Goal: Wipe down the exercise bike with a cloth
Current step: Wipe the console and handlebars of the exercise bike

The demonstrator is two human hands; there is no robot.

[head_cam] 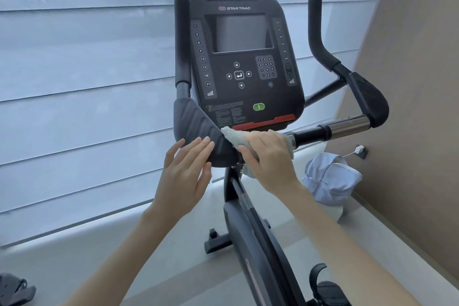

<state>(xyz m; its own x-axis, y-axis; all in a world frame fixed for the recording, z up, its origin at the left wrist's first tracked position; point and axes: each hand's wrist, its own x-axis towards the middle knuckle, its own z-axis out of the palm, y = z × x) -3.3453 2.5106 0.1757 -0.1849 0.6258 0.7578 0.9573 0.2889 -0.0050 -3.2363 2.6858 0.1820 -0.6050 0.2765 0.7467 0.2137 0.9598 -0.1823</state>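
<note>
Cloth [229,135], pale green, is sitting bunched on handlebar [320,133] centre of exercise bike [250,243], just below console [244,57], touching left arm pad [196,126]. I am seeing right hand [269,156] lying over it, grip clamping cloth against bar, fingers curling over top. Left hand [185,174] is resting fingertips on pad's lower edge, grip apart, fingers straight, holding nothing. Light blue bag [331,179] is lying on floor [173,268] near wall, right of bike.
</note>
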